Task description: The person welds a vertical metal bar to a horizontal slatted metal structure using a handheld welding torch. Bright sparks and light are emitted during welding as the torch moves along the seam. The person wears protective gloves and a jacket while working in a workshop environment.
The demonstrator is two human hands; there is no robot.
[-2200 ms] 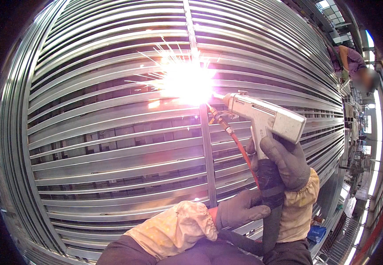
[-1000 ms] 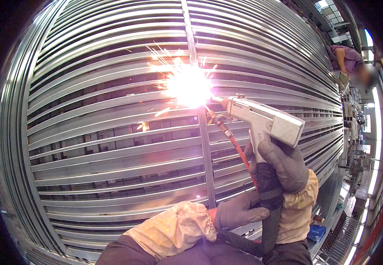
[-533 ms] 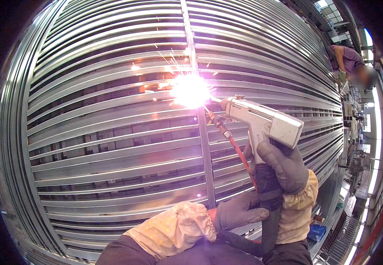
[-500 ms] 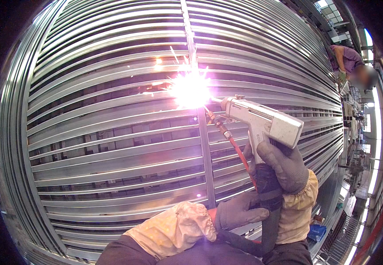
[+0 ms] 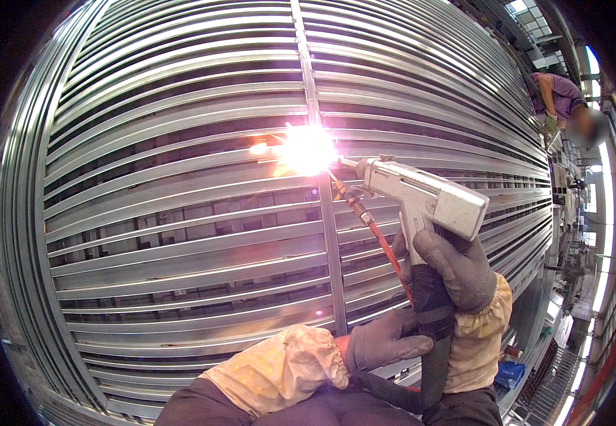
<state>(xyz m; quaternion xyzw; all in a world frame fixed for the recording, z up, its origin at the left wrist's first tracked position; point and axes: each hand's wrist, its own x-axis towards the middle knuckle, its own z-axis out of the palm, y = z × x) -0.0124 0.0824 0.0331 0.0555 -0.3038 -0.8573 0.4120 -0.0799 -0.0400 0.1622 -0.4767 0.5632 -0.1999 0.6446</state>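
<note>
A wall of horizontal metal slats [image 5: 180, 234] is filling the view, crossed by one vertical metal bar [image 5: 331, 248] near centre. A grey handheld welding gun [image 5: 422, 199] is pointing toward ten o'clock, its tip meeting a white glare [image 5: 308, 148] at the bar's edge. The gloved right hand [image 5: 457, 266] is clamping the gun's grip at four o'clock. The gloved left hand [image 5: 382, 341] is curling around the black cable [image 5: 432, 334] below it. Open aisle is lying at three o'clock.
</note>
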